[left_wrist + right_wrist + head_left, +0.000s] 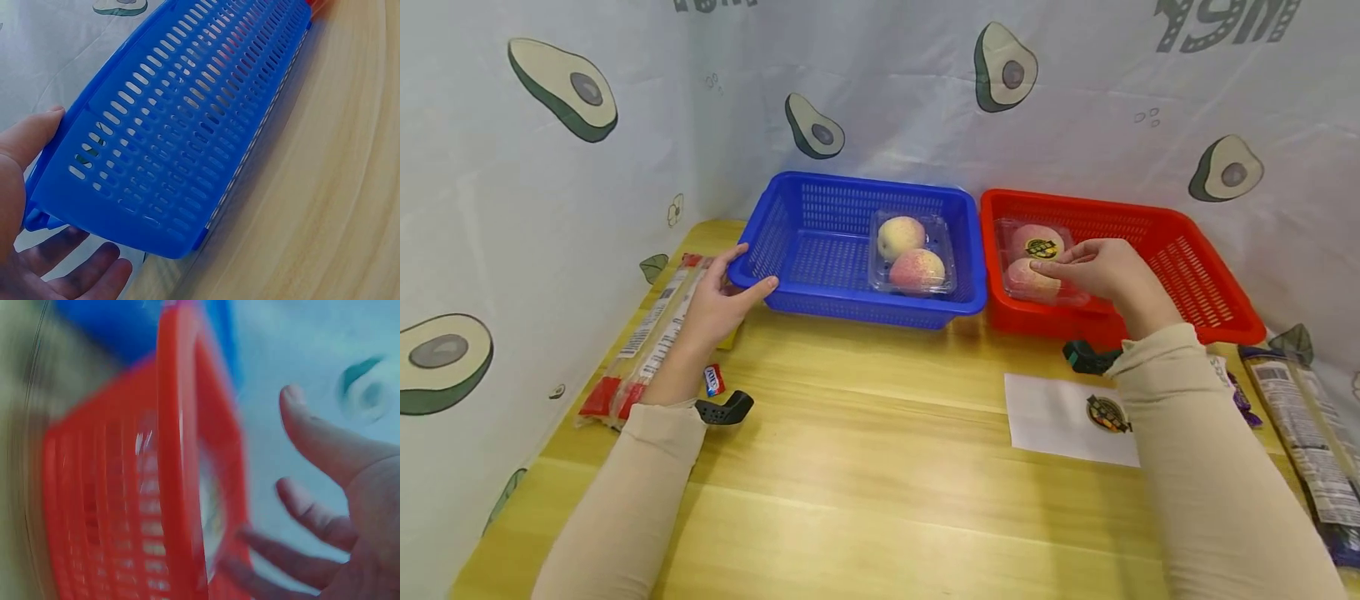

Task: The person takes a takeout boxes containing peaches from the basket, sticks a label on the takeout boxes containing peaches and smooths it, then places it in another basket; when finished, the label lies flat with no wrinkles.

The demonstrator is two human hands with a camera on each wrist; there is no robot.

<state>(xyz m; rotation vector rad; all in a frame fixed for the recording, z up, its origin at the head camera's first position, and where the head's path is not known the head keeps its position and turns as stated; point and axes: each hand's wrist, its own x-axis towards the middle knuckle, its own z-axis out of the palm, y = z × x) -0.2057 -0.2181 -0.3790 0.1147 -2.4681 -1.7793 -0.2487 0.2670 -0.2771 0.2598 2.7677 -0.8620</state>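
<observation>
The blue basket (pixel 790 242) is glossy perforated plastic; the red basket (pixel 1195 267) is the same slotted plastic; each clamshell box (pixel 917 287) is clear, shiny plastic; the table (pixel 880 467) is smooth, lightly glossy light wood; the sheet (pixel 1052 417) is matt white paper; the backdrop (pixel 895 92) is creased printed cloth.

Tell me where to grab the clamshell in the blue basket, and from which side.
Grip the clamshell across its two long sides, coming straight down from above. It lies flat against the right wall of the blue basket, whose walls block a side approach. The lid bulges over two peaches, so a top pinch would likely slip; the straight edges look firmer.
</observation>
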